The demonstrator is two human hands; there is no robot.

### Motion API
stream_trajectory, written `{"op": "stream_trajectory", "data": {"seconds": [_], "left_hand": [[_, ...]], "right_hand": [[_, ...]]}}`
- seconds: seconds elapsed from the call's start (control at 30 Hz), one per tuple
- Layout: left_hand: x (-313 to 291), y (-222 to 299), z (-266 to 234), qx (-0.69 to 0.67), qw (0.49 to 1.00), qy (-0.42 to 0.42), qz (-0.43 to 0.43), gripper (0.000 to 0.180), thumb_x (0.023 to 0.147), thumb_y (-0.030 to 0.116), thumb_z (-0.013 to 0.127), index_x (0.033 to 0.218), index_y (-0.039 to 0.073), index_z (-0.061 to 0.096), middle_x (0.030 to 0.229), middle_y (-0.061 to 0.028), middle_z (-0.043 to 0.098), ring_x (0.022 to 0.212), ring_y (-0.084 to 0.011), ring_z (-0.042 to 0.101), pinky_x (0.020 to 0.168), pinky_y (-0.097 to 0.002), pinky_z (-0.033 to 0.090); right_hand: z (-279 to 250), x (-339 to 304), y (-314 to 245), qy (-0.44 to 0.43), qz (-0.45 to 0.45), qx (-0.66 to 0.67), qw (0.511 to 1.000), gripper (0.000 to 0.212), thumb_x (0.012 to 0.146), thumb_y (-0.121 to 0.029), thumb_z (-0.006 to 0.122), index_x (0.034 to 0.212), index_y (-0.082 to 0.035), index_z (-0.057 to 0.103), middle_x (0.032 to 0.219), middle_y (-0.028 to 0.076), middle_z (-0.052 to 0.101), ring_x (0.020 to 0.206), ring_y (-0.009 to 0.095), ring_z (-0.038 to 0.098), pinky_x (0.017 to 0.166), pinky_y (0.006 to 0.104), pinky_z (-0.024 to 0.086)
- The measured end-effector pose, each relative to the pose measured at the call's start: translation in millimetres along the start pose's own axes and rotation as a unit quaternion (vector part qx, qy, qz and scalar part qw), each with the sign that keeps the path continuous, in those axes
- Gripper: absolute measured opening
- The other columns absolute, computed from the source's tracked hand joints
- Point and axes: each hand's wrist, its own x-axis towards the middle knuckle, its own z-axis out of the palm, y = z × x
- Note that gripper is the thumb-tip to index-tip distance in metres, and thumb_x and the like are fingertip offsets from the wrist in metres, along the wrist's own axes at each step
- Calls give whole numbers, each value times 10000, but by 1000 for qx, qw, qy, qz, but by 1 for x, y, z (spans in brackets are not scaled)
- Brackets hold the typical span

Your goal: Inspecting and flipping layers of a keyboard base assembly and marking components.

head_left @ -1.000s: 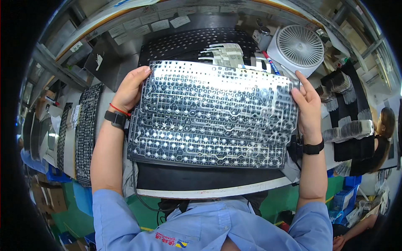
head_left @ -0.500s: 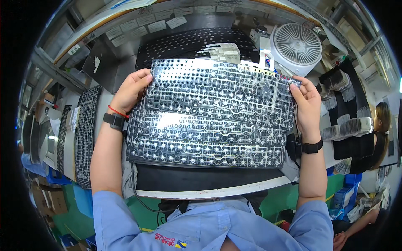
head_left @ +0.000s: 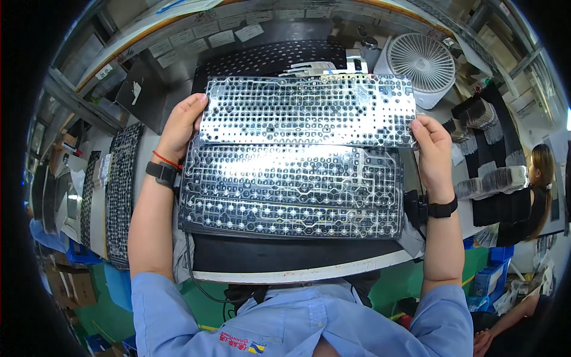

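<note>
Between my hands is a clear keyboard membrane sheet (head_left: 309, 110) with silvery traces and dots, its upper part glaring in the light. My left hand (head_left: 183, 126) pinches its left edge between thumb and fingers. At the right edge my right hand (head_left: 433, 143) grips it the same way. A pale ribbon tail (head_left: 355, 64) sticks up from the far edge. Beneath and nearer to me lies a stack of similar membrane sheets (head_left: 285, 220), fanned in overlapping rows on a black mat (head_left: 297, 253).
A white fan (head_left: 421, 62) stands at the back right. Behind the sheet is a black perforated panel (head_left: 267, 56). More dark sheets (head_left: 123, 196) stand at the left, and stacked sheets (head_left: 493, 181) lie at the right. Another person (head_left: 538, 196) is at the far right.
The held sheet has tilted and lifted away from the stack, moving slightly up and left. Glare now spreads over it, and more of the sheets beneath shows.
</note>
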Motion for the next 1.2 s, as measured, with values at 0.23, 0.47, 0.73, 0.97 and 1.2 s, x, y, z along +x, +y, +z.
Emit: {"op": "stream_trajectory", "data": {"seconds": [0.23, 0.47, 0.73, 0.97, 1.2], "left_hand": [[1, 1, -12, -1, 996, -23, 82, 205, 975, 244, 529, 927, 63, 612, 582, 86, 449, 499, 3, 345, 498, -155, 269], [2, -3, -12, -159, 979, -25, 121, 244, 988, 246, 503, 1007, 35, 623, 882, -47, 633, 799, -82, 549, 723, -227, 419], [-4, 5, 0, -61, 993, -33, 91, 365, 955, 124, 526, 1296, -6, 524, 1101, -57, 630, 968, -92, 590, 859, -222, 466], [0, 2, 4, 24, 999, -39, 11, 239, 977, 222, 517, 1088, 31, 608, 813, 59, 590, 687, -5, 496, 634, -152, 405], [4, -1, -9, -86, 996, 28, 16, 223, 981, 290, 520, 923, 89, 599, 691, 77, 506, 597, -19, 445, 597, -165, 395]], "right_hand": [[-14, -4, 0, 36, -61, -41, 997, 211, 928, -145, 609, 1045, 29, 635, 788, -4, 645, 648, 20, 532, 582, 180, 383], [-2, -4, -2, 53, -189, 19, 980, 209, 931, -129, 602, 1035, 50, 628, 802, 58, 648, 750, 117, 599, 705, 219, 458], [0, -5, -7, 28, -96, -46, 994, 314, 875, -17, 633, 1172, 53, 564, 895, 44, 645, 803, 64, 572, 728, 190, 430], [1, -4, -10, 16, -84, -63, 994, 454, 851, -9, 653, 1276, 48, 502, 894, 36, 643, 780, 58, 558, 724, 191, 425], [-5, -2, -6, -3, -127, -30, 991, 384, 922, -119, 594, 1261, 41, 511, 933, 55, 644, 851, 82, 572, 791, 228, 442]]}}
